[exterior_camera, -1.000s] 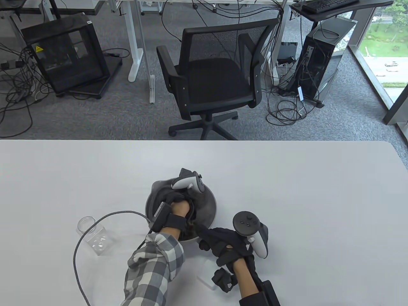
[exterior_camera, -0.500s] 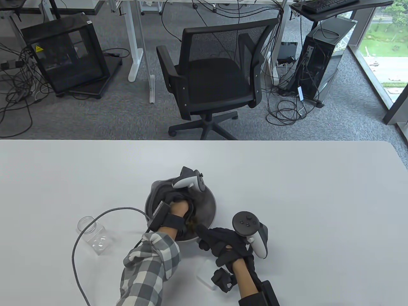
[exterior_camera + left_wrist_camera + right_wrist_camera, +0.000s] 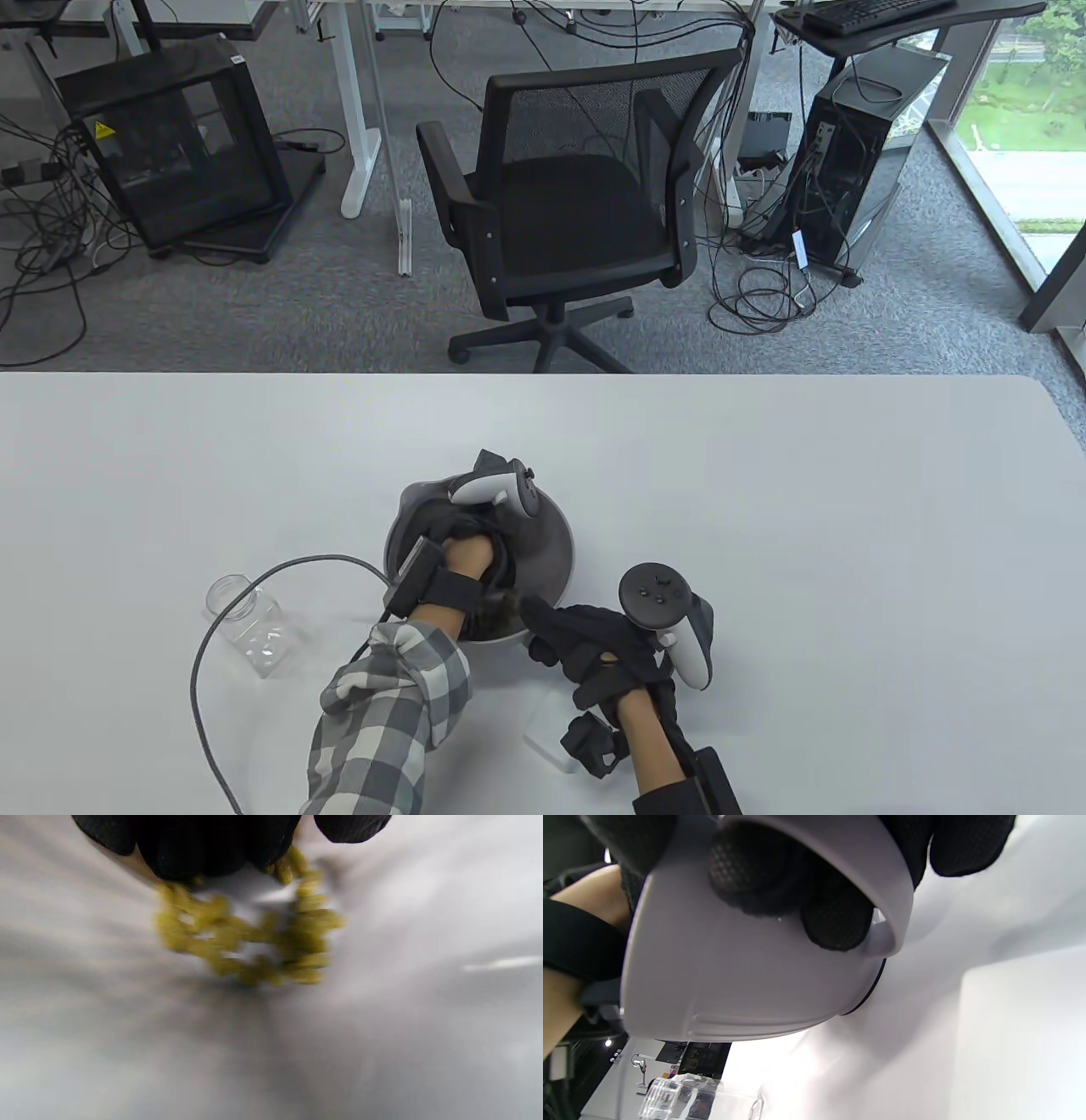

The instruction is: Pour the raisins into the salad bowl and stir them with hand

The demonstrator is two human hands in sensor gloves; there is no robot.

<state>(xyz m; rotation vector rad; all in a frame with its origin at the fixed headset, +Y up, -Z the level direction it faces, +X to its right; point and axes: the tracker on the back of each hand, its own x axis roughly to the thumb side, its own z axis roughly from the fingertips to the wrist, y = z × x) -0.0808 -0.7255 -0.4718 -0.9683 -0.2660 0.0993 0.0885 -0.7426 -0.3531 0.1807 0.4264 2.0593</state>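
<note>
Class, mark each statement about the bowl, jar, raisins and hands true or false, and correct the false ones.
1. The left hand is inside the bowl. True.
2. The jar stands upright, full of raisins. False: it lies on its side and looks empty.
3. The raisins lie in the bowl by the left fingertips. True.
4. The right hand rests flat on the table, away from the bowl. False: it grips the bowl's rim.
5. The jar is right of the bowl in the table view. False: it is left.
</note>
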